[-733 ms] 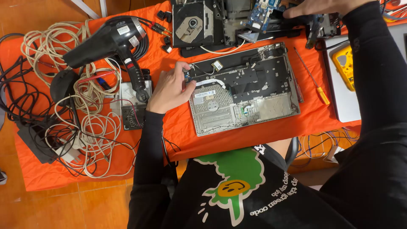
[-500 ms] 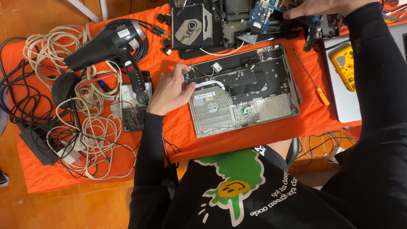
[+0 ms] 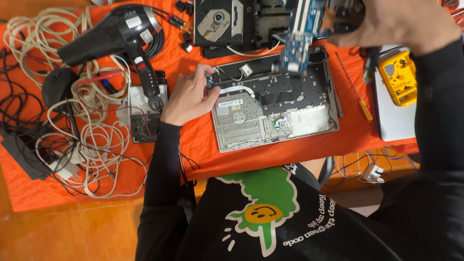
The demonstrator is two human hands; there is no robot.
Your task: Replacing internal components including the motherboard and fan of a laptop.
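Note:
An opened grey laptop base [image 3: 275, 118] lies on the orange cloth in the middle. My left hand [image 3: 188, 94] rests on its upper left corner, fingers pinching at a small part by the edge. My right hand [image 3: 396, 24] is raised at the upper right and grips a blue circuit board [image 3: 297, 36] that hangs blurred above the far edge of the laptop base. The board's lower end points down toward the dark inner area of the base.
A black hair dryer [image 3: 111, 36] and tangled white cables [image 3: 92, 140] fill the left. An optical drive [image 3: 222, 19] lies at the top. A screwdriver [image 3: 355, 89], a yellow multimeter [image 3: 398, 77] and a grey laptop [image 3: 391, 116] sit at the right.
My right hand has come nearer from the far top edge, now lifting the blue circuit board over the laptop base. My left hand stays at the base's corner.

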